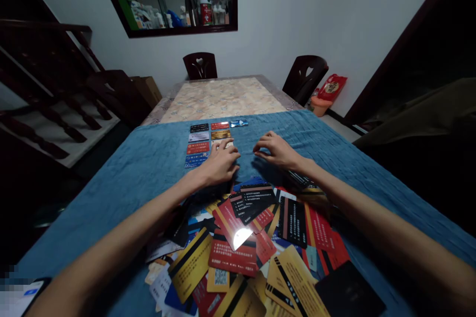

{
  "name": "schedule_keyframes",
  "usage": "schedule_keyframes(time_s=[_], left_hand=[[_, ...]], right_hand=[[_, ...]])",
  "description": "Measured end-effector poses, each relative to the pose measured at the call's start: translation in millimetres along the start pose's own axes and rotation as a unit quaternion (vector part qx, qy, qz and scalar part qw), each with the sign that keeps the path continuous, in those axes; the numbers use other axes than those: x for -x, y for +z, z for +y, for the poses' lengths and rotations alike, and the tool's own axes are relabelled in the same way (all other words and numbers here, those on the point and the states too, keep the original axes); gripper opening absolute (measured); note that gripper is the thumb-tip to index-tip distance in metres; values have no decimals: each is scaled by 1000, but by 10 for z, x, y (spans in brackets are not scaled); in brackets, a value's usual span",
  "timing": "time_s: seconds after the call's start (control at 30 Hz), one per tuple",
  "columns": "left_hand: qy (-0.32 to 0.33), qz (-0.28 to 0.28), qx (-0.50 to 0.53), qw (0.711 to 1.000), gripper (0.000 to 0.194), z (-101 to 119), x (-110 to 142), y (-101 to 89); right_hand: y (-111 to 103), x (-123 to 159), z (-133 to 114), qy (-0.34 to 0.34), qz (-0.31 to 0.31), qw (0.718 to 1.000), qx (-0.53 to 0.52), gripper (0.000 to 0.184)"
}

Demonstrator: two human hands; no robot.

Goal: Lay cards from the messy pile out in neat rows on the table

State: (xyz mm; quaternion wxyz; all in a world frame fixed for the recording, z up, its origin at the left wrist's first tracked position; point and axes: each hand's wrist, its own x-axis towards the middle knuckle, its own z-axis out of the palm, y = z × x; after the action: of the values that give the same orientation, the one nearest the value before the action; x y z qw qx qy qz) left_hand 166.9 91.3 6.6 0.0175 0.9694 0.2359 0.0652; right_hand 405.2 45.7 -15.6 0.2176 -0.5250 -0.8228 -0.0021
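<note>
On the blue cloth [156,158], small printed cards stand in two neat columns with one more at the top right. My left hand [222,161] is over the second column, fingers bent and apart, partly covering a pale card [216,142]. A blue card [196,159] lies just left of it. To the right, my right hand [277,149] hovers low above the cloth, fingers loosely curled with a gap inside the thumb and no card visible in it. Between my forearms spreads a heap of mixed cards, with black cards [256,195], a red card [233,252] and gold cards [191,263].
A phone [28,293] lies at the lower left edge. Beyond the cloth, the patterned tabletop [223,96] continues toward a dark chair [200,65]. Another chair [305,77] stands at the right, near a red bag [332,87]. A glass cabinet [174,0] is set in the wall.
</note>
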Motion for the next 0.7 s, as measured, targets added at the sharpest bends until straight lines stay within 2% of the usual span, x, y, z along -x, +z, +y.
schedule_keyframes(time_s=[0.17, 0.37, 0.53, 0.7], left_hand=[[19, -16, 11, 1000, 25, 235, 267, -6], [35, -44, 38, 998, 26, 437, 466, -22], [37, -52, 74, 995, 25, 488, 529, 18], [47, -50, 93, 993, 24, 499, 541, 55]], right_hand=[[-98, 244, -275, -31, -36, 999, -5, 22], [-216, 450, -474, -72, -81, 994, -15, 27], [-272, 545, -566, -65, -126, 990, -22, 34], [-232, 579, -603, -69, -163, 984, -26, 37]])
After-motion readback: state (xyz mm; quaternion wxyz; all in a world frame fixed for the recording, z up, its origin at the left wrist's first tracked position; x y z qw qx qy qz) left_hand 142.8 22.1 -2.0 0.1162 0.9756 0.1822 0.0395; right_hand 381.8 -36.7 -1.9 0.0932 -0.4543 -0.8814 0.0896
